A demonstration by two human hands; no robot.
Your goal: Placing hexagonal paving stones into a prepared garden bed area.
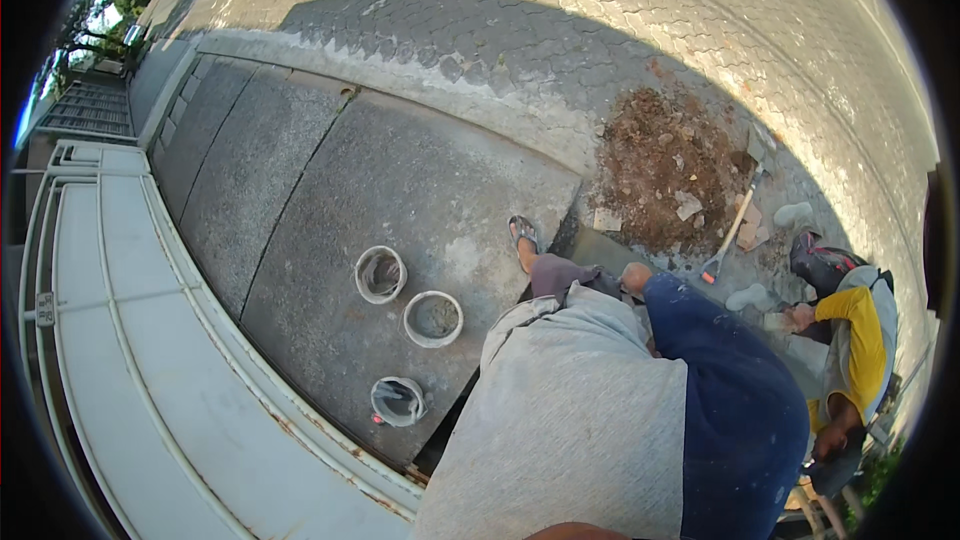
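Can't tell what the fingers are doing here: the wearer's left hand is out of sight, and the patch of bare skin [635,278] past the navy cloth [725,400] could be the right hand or a foot, no way to say.

Left of the wearer's grey shirt [575,400], three buckets stand on the concrete slab [300,190], all round, pale-rimmed and messy. The far one [380,300] is streaked grey inside, the middle one [433,343] holds grey stuff that looks like mortar, and the near one [405,423] is smeared, with a small red bit at its left edge.

Also counted: one sandaled foot [523,234] just right of the buckets, one shovel [738,218] lying far right beside one reddish dirt heap [665,175], and one co-worker [860,325] in yellow sleeves, right, gripping something pale. One white gate [150,340] runs along the left.
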